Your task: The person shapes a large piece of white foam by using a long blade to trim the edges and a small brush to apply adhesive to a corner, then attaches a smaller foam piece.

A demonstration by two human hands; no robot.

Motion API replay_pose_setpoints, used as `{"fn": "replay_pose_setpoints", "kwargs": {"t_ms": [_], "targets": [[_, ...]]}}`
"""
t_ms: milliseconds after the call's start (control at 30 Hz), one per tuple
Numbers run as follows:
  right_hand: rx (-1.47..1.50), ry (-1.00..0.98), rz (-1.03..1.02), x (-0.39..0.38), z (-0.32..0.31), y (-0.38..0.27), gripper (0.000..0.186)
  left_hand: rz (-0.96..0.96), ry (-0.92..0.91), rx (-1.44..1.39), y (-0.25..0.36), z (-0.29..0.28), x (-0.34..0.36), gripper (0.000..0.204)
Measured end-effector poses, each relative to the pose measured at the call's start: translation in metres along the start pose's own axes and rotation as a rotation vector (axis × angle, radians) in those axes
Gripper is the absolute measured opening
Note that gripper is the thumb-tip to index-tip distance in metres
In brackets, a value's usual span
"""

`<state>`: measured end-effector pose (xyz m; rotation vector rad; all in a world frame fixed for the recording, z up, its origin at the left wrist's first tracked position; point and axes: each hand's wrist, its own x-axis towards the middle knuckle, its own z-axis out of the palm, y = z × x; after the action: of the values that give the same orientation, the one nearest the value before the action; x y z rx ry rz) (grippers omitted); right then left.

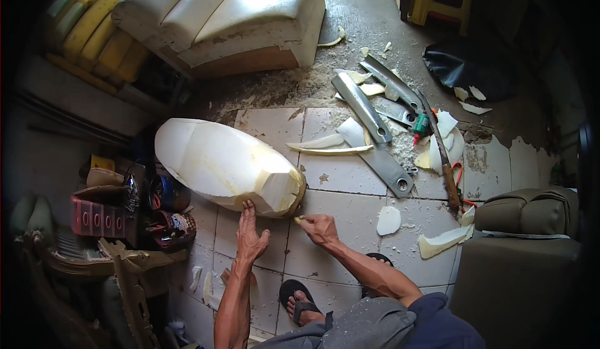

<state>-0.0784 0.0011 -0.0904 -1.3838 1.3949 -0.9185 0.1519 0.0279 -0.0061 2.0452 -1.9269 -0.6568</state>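
A long, rounded block of white foam [219, 158], yellowed at its right end and shaped like a motorcycle seat, lies on the tiled floor. My left hand [251, 239] rests against its near side, fingers stretched out and touching the foam. Just off the block's right end, my right hand [319, 229] is closed in a pinch. Between its thumb and fingers shows a small yellowish bit [299, 219], seemingly foam. A dark edge [296, 200] runs along the block's lower right end.
Flat metal bars with holes [362, 106], a green bottle with a red tip [421, 126] and foam offcuts [389, 220] lie to the right. Tubs [170, 227] and a drawer box [100, 223] stand left. An armchair [250, 18] is ahead, a padded seat [519, 274] at right.
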Motion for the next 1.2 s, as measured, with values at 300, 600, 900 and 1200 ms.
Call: {"fn": "replay_pose_setpoints", "kwargs": {"t_ms": [300, 600, 900, 1200], "targets": [[0.095, -0.196, 0.181, 0.005, -0.007, -0.009, 0.033, -0.038, -0.007, -0.018, 0.007, 0.002, -0.002, 0.107], [0.080, -0.192, 0.161, 0.012, -0.013, -0.017, 0.038, 0.000, 0.034, -0.033, 0.006, 0.006, 0.000, 0.106], [0.221, 0.036, 0.262, 0.103, -0.035, 0.008, 0.036, 0.012, -0.001, -0.036, 0.012, 0.007, 0.006, 0.106], [0.294, -0.084, 0.466, 0.035, -0.025, 0.000, 0.032, -0.026, 0.003, -0.025, 0.005, 0.002, -0.002, 0.106]]}}
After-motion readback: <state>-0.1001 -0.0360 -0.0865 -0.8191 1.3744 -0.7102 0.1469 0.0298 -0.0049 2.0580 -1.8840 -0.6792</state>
